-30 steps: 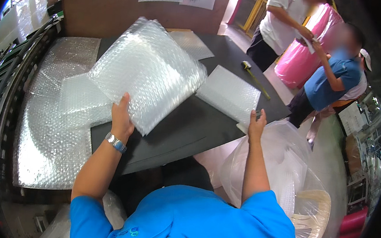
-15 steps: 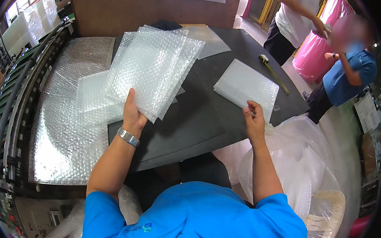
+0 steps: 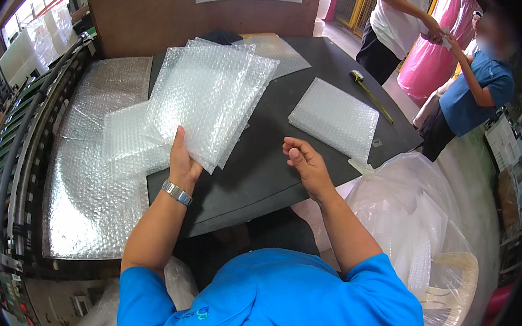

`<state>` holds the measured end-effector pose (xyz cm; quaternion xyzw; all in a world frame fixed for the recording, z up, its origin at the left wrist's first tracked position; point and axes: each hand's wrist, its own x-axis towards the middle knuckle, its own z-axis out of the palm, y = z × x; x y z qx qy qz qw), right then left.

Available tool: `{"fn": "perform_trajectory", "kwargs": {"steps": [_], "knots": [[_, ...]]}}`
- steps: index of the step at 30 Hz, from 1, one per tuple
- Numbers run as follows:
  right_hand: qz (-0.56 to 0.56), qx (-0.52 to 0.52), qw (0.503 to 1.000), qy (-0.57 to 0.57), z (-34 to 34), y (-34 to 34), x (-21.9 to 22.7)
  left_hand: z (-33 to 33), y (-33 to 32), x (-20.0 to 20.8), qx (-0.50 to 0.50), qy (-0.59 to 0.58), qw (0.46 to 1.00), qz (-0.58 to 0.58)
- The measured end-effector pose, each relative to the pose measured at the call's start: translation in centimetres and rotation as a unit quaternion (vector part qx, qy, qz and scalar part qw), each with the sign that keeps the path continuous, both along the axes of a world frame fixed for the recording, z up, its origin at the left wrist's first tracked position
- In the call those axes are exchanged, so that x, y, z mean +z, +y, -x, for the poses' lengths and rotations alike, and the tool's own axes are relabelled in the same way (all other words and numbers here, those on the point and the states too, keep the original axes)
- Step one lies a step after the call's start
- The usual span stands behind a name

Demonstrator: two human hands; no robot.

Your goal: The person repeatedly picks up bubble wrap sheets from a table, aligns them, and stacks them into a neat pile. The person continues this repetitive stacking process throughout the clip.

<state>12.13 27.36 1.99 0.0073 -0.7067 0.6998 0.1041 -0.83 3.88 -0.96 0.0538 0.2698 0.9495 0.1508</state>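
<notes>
My left hand (image 3: 184, 162) grips several clear bubble wrap bags (image 3: 208, 94) by their near lower edge, thumb on top, and holds them tilted above the dark table (image 3: 240, 189). My right hand (image 3: 307, 165) is over the table's near part, fingers loosely curled and apart, holding nothing. Beyond it and to its right lies a neat stack of bubble wrap bags (image 3: 335, 117), apart from the fingers. Under and left of the held bags, more bubble wrap pieces (image 3: 129, 137) rest partly on a large bubble wrap sheet (image 3: 91, 211).
A yellow tape measure (image 3: 370, 96) lies near the table's right edge. More bubble wrap (image 3: 279, 49) is at the back before a brown board (image 3: 205, 14). On the left runs a roller conveyor (image 3: 13, 162). A large plastic bag (image 3: 392, 204) and chair (image 3: 452, 294) stand right; two people are beyond.
My right hand has moved left and slightly nearer, away from the stack's edge. My left hand still holds the bags almost in place. The people at the back have brought their hands together.
</notes>
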Motion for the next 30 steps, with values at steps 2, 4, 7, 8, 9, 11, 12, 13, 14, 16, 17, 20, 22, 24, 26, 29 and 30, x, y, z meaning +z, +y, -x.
{"fn": "perform_trajectory", "kwargs": {"steps": [2,4,7,8,9,11,12,13,14,16,17,20,22,24,26,29,30], "knots": [[0.003,0.001,1.0,-0.008,-0.2,-0.3,0.1,-0.3,0.1,0.2,-0.002,0.002,1.0,-0.005],[0.009,0.018,1.0,-0.021,-0.3,-0.1,-0.1,-0.4,0.1,0.1,-0.004,0.001,1.0,-0.007],[0.08,0.053,0.995,-0.034,-0.6,-0.4,-0.2,-0.2,0.3,-0.3,-0.017,0.022,0.999,0.019],[0.112,0.058,0.991,-0.035,-0.8,-0.4,-0.2,-0.6,0.7,-0.2,-0.033,0.045,0.997,0.045],[0.176,0.075,0.981,-0.025,-1.0,-0.6,-0.4,-1.2,1.3,0.0,-0.055,0.07,0.994,0.069],[0.321,0.087,0.942,0.051,-1.2,-2.6,0.1,-2.8,1.5,-0.1,-0.122,0.113,0.975,0.149],[0.366,0.069,0.926,0.062,-1.4,-2.9,0.7,-3.4,1.7,-0.5,-0.16,0.131,0.964,0.166],[0.36,0.035,0.93,0.059,-1.2,-2.3,0.6,-3.9,1.9,-1.0,-0.176,0.154,0.957,0.174],[0.355,0.002,0.933,0.055,-0.7,-1.3,0.2,-4.3,2.2,-1.4,-0.19,0.177,0.949,0.18],[0.343,-0.053,0.936,0.059,-1.1,1.5,0.8,-4.3,2.4,-2.1,-0.272,0.178,0.931,0.168],[0.339,-0.075,0.935,0.073,-1.6,3.0,1.6,-4.0,2.3,-2.2,-0.309,0.181,0.919,0.165],[0.329,-0.141,0.921,0.153,-5.1,9.4,5.0,-3.4,1.9,-1.7,-0.267,0.205,0.921,0.195],[0.31,-0.113,0.925,0.186,-9.2,17.6,4.1,-2.7,1.3,-1.7,-0.236,0.193,0.928,0.215],[0.247,-0.326,0.886,0.218,-13.7,20.5,6.0,-2.6,1.3,-1.9,-0.211,0.176,0.934,0.229],[0.251,-0.367,0.864,0.239,-20.0,25.8,3.7,-2.6,2.1,-2.3,-0.209,0.159,0.937,0.23],[0.188,-0.627,0.726,0.212,-30.3,31.9,-6.5,-2.8,2.6,-2.5,-0.204,0.165,0.932,0.251],[0.3,-0.721,0.618,0.087,-33.3,31.6,-10.4,-3.0,2.4,-2.4,-0.204,0.161,0.932,0.254]]}}
